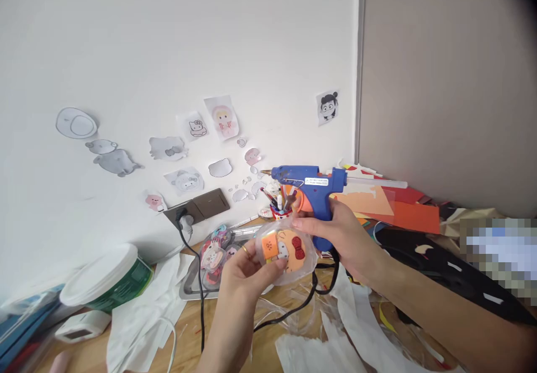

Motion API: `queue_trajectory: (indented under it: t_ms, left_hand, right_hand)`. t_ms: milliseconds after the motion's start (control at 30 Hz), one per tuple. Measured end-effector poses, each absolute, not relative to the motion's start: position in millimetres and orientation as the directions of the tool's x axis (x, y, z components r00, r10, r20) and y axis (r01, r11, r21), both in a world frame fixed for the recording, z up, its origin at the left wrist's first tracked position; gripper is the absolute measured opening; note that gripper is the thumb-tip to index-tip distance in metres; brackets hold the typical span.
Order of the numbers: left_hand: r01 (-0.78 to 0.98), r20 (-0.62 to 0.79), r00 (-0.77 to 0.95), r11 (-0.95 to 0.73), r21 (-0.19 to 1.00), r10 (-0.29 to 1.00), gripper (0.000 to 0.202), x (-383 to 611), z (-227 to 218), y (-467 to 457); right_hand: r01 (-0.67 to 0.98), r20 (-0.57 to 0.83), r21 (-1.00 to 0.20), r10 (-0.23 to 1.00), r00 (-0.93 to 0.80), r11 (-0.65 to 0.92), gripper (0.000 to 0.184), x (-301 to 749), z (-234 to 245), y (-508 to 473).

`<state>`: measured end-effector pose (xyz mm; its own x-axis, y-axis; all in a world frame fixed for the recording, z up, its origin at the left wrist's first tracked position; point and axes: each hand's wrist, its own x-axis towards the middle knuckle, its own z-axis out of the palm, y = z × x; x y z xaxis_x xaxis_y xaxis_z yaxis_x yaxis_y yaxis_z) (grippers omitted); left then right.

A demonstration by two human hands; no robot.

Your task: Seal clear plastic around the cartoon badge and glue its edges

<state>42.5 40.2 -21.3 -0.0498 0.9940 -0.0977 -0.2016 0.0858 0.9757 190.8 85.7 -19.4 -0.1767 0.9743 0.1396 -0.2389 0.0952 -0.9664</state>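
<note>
My left hand (247, 275) pinches a round, translucent-rimmed craft piece (297, 272) between thumb and fingers. On it show an orange face, a dark red bow and a small orange square with a paw print. My right hand (339, 233) is wrapped round the handle of a blue hot glue gun (325, 194), its nozzle pointing left. A clear glue stick (377, 182) juts out of the gun's back. The right thumb reaches to the upper rim of the craft piece. A black cord hangs below the gun.
Behind the left hand lies a metal tray (191, 283) with several decorated pieces. A pen cup (280, 213) stands behind the gun. At left are a white-lidded tub (100, 272) and paper sheets; orange and red sheets (419, 216) lie at right. A black cord runs from the wall socket (205, 204).
</note>
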Motion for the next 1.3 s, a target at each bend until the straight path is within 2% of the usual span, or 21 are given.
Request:
queue_trajectory:
  t_ms: [100,267,433,500,600,733,800,967,1067,1200,1300]
  left_hand:
    - [-0.161,-0.084,-0.038,0.076,0.984,0.996,0.021,40.0,-22.6,39.3]
    - [-0.13,-0.095,-0.025,0.091,0.987,0.995,0.013,37.2,-27.5,40.2]
    - [-0.182,-0.097,-0.041,0.088,0.979,0.994,0.019,43.5,-28.5,39.8]
    - [-0.229,-0.113,-0.07,0.094,0.969,0.991,0.021,47.5,-25.9,38.3]
    - [-0.27,-0.101,-0.118,0.066,0.961,0.988,0.017,50.7,-22.0,36.6]
    - [-0.173,0.002,-0.118,-0.022,0.985,0.993,0.015,48.8,-22.8,36.9]
    - [-0.136,0.017,-0.085,-0.028,0.99,0.996,0.017,48.1,-24.9,37.3]
    - [-0.221,-0.05,-0.016,0.045,0.974,0.999,0.029,50.9,-27.6,37.0]
    - [-0.222,-0.038,-0.03,0.031,0.974,0.999,0.019,50.2,-27.9,37.6]
    - [-0.18,0.021,-0.067,-0.032,0.983,0.998,0.013,45.8,-29.7,39.9]
    - [-0.14,-0.01,-0.063,0.001,0.99,0.998,0.012,44.3,-31.6,40.9]
  right_hand:
    - [-0.195,0.174,-0.972,0.954,-0.245,0.128,0.026,192.3,-17.4,86.4]
    - [-0.193,0.26,-0.96,0.899,-0.353,0.202,0.019,193.3,-16.6,84.9]
    - [-0.203,0.324,-0.942,0.883,-0.34,0.268,0.013,192.3,-19.1,83.1]
    - [-0.187,0.324,-0.943,0.888,-0.326,0.275,0.011,191.7,-21.2,83.6]
    - [-0.196,0.298,-0.949,0.901,-0.314,0.245,0.017,190.8,-24.5,85.5]
    - [-0.239,0.26,-0.955,0.883,-0.39,0.175,0.027,189.4,-26.2,86.4]
    - [-0.241,0.282,-0.95,0.875,-0.393,0.198,0.022,189.2,-25.4,85.2]
    - [-0.307,0.379,-0.906,0.883,-0.276,0.292,0.019,191.1,-23.7,80.6]
    - [-0.341,0.347,-0.905,0.905,-0.245,0.254,0.021,191.3,-25.8,81.7]
    - [-0.356,0.255,-0.924,0.919,-0.302,0.139,0.026,190.0,-27.7,86.5]
    - [-0.302,0.286,-0.935,0.898,-0.333,0.186,0.029,190.6,-25.6,87.2]
